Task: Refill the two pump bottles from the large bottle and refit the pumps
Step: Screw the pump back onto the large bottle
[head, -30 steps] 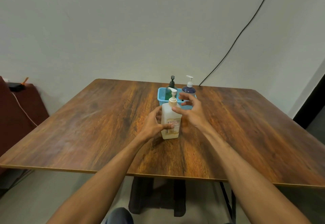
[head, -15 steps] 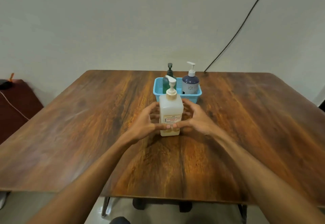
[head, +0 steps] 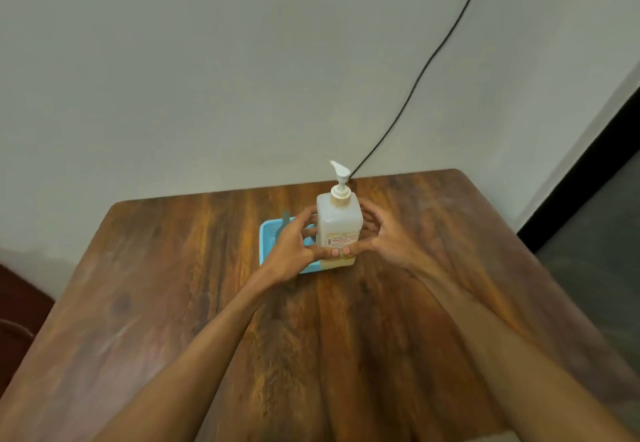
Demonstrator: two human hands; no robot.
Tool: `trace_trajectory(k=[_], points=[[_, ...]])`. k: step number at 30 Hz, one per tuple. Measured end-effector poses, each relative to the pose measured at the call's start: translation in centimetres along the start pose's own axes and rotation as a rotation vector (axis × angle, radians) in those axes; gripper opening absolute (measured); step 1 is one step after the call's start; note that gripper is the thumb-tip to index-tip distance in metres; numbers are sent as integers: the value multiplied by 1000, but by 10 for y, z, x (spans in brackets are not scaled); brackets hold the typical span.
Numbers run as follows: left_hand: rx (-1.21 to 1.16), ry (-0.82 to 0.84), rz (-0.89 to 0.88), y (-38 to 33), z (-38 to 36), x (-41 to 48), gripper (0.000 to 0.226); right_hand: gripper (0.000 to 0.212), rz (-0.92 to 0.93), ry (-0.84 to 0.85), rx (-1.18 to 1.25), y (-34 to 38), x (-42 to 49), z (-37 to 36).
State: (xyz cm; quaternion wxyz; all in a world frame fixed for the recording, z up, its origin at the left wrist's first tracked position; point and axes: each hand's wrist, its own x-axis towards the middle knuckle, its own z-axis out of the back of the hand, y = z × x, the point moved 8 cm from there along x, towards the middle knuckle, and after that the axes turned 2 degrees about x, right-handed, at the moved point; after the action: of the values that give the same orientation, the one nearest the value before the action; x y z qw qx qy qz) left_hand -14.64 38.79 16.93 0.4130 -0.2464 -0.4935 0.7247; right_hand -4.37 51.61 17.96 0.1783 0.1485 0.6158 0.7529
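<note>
Bottle (head: 338,220) upright, fingers of left hand (head: 293,248), right hand (head: 392,240) curled round.

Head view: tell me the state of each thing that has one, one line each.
large bottle: upright, pump fitted, held between both hands.
left hand: grips the bottle's left side, thumb across the front.
right hand: grips the bottle's right side.
blue basket: on the table behind the bottle, mostly hidden.
</note>
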Motion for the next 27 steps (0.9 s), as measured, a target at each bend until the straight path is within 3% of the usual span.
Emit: trace_trajectory(k=[4, 10, 12, 20, 27], points=[[-48, 71, -12, -40, -30, 39, 72, 80, -29, -65, -11, 24, 0, 53], [-72, 108, 9, -61, -108, 105, 84, 78, -94, -177, -57, 5, 3, 150], [-82, 122, 23, -66, -155, 144, 84, 77, -143, -167, -71, -19, 15, 203], [-21, 123, 55, -51, -239, 251, 85, 68, -170, -202, -49, -82, 70, 303], [13, 108, 96, 5, -309, 349, 76, 76, -192, -259, -46, -186, 140, 373]])
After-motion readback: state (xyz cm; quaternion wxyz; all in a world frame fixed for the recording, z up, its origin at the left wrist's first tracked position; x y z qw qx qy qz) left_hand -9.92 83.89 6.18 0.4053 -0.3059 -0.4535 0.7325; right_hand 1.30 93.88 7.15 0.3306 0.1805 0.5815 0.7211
